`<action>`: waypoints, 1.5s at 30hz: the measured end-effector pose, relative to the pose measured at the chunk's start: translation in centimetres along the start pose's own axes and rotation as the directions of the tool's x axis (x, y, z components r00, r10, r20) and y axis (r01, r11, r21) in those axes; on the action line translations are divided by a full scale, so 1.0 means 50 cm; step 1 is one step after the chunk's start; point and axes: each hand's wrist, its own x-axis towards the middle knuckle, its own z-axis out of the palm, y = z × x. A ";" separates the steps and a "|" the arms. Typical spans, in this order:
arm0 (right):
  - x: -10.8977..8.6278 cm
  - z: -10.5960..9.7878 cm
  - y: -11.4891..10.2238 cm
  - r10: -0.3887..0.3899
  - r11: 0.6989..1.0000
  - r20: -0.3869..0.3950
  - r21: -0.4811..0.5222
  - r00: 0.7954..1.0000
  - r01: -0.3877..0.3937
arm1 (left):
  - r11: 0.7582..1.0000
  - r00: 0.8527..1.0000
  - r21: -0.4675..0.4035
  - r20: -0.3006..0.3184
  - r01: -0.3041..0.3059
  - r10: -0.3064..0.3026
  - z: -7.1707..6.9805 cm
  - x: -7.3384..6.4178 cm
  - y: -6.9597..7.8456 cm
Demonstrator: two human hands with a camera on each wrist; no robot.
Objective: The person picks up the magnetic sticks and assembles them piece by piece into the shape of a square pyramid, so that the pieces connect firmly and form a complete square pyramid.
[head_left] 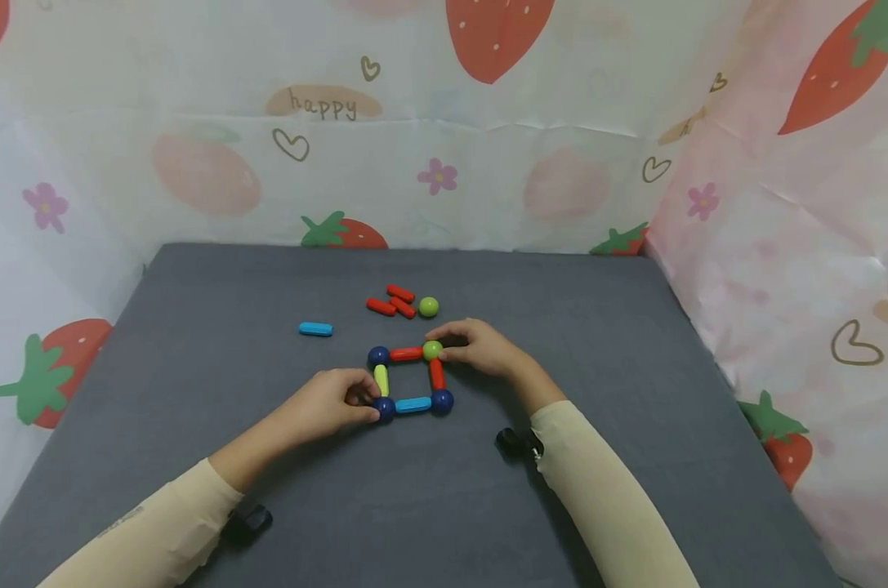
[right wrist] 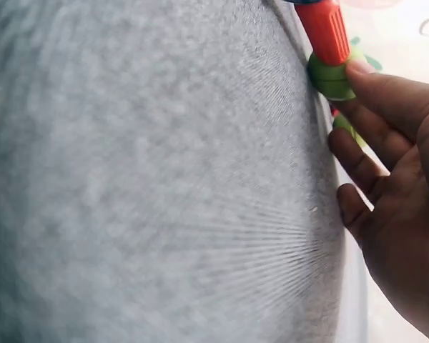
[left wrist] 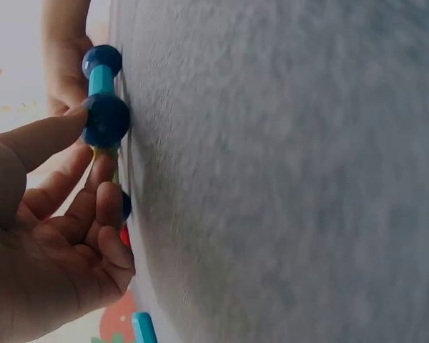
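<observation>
A four-sided frame of rods and balls lies on the grey table. My left hand (head_left: 336, 398) pinches the near-left dark blue ball (left wrist: 106, 120) between thumb and fingers. My right hand (head_left: 480, 346) grips the far-right green ball (head_left: 432, 349), with its thumb on the ball in the right wrist view. Red rods (head_left: 406, 354) make the far and right sides. A light blue rod (head_left: 413, 405) forms the near side and a yellow-green rod (head_left: 381, 380) the left. Other dark blue balls sit at the far-left corner and the near-right corner (head_left: 442, 401).
Behind the frame lie three loose red rods (head_left: 381, 306) beside a loose green ball (head_left: 429, 307). A loose light blue rod (head_left: 315, 329) is farther left. Strawberry-printed cloth (head_left: 488, 180) hangs around the grey table (head_left: 598, 327).
</observation>
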 end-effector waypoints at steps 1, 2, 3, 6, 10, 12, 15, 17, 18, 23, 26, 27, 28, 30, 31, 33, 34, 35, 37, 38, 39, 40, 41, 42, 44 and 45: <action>0.000 0.000 0.003 -0.004 1.000 0.001 0.018 1.000 0.004 | 1.000 1.000 -0.002 0.002 -0.005 0.005 -0.004 -0.001 -0.001; 0.000 -0.001 0.006 -0.007 0.999 0.002 0.036 1.000 0.007 | 1.000 1.000 -0.001 0.001 -0.010 0.010 -0.009 -0.001 -0.002; -0.001 -0.001 0.009 -0.009 0.999 0.003 0.052 1.000 0.009 | 1.000 1.000 -0.001 -0.004 -0.012 0.012 -0.014 -0.002 -0.004; -0.002 -0.002 0.012 -0.018 0.997 0.003 0.080 1.000 0.018 | 1.000 0.999 0.016 -0.027 -0.021 0.021 -0.040 -0.001 -0.011; -0.001 -0.001 0.011 -0.025 0.996 0.005 0.087 1.000 0.025 | 0.998 0.996 0.049 -0.081 -0.038 0.042 -0.082 0.006 -0.031; -0.001 0.000 0.011 -0.024 0.996 0.007 0.088 1.000 0.023 | 0.997 0.993 0.060 -0.106 -0.047 0.053 -0.104 0.013 -0.043; 0.000 0.002 0.013 -0.019 0.995 0.010 0.094 1.000 0.018 | 0.995 0.989 0.078 -0.132 -0.058 0.068 -0.136 0.026 -0.063; 0.000 0.003 0.014 -0.014 0.995 0.009 0.094 1.000 0.013 | 0.993 0.987 0.101 -0.143 -0.055 0.070 -0.156 0.038 -0.079; 0.001 0.003 0.014 -0.013 0.996 0.009 0.092 1.000 0.012 | 0.992 0.987 0.113 -0.147 -0.053 0.070 -0.166 0.044 -0.087; 0.002 0.003 0.014 -0.004 0.996 0.008 0.088 1.000 0.003 | 0.987 0.988 0.157 -0.142 -0.030 0.053 -0.203 0.073 -0.130; 0.002 0.003 0.014 0.001 0.996 0.008 0.093 1.000 -0.001 | 0.984 0.991 0.176 -0.122 -0.027 0.049 -0.216 0.089 -0.147; 0.002 0.003 0.014 0.002 0.996 0.008 0.094 1.000 -0.003 | 0.983 0.992 0.182 -0.115 -0.028 0.049 -0.219 0.093 -0.151; 0.002 0.003 0.014 0.001 0.995 0.007 0.096 1.000 -0.002 | 0.981 0.993 0.190 -0.108 -0.028 0.049 -0.221 0.098 -0.154; 0.001 0.002 0.014 0.000 0.996 0.005 0.095 1.000 0.000 | 0.978 0.994 0.207 -0.096 -0.027 0.048 -0.224 0.107 -0.159; 0.000 0.002 0.014 0.000 0.996 0.004 0.093 1.000 -0.001 | 0.976 0.995 0.216 -0.091 -0.030 0.050 -0.225 0.112 -0.162; 0.000 0.002 0.013 -0.002 0.995 0.004 0.095 1.000 0.002 | 0.975 0.995 0.220 -0.080 -0.043 0.062 -0.225 0.121 -0.166; -0.001 0.002 0.013 -0.004 0.995 0.005 0.095 1.000 0.003 | 0.975 0.995 0.216 -0.075 -0.045 0.062 -0.224 0.126 -0.168; -0.001 0.002 0.013 -0.004 0.995 0.006 0.097 1.000 0.003 | 0.976 0.995 0.211 -0.071 -0.050 0.067 -0.224 0.129 -0.170; -0.002 0.002 0.013 -0.007 0.996 0.008 0.094 1.000 0.006 | 0.980 0.996 0.194 -0.062 -0.055 0.068 -0.222 0.135 -0.173; -0.002 0.003 0.013 -0.010 0.996 0.011 0.093 1.000 0.009 | 0.982 0.996 0.181 -0.057 -0.052 0.063 -0.221 0.137 -0.174; -0.001 0.003 0.013 -0.011 0.996 0.011 0.091 1.000 0.010 | 0.985 0.997 0.169 -0.053 -0.044 0.053 -0.220 0.138 -0.175; -0.001 0.003 0.014 -0.013 0.996 0.011 0.088 1.000 0.012 | 0.986 0.998 0.163 -0.050 -0.034 0.042 -0.219 0.139 -0.176; -0.001 0.004 0.015 -0.016 0.996 0.012 0.088 1.000 0.014 | 0.987 0.998 0.159 -0.046 -0.029 0.036 -0.218 0.140 -0.176; 0.000 0.004 0.015 -0.016 0.996 0.011 0.083 1.000 0.015 | 0.987 0.999 0.158 -0.042 -0.021 0.028 -0.218 0.141 -0.176; 0.000 0.003 0.016 -0.015 0.997 0.009 0.081 1.000 0.014 | 0.987 0.999 0.160 -0.035 -0.016 0.022 -0.217 0.144 -0.175; 0.000 0.003 0.015 -0.013 0.997 0.007 0.082 1.000 0.012 | 0.986 0.999 0.167 -0.034 -0.020 0.026 -0.218 0.145 -0.174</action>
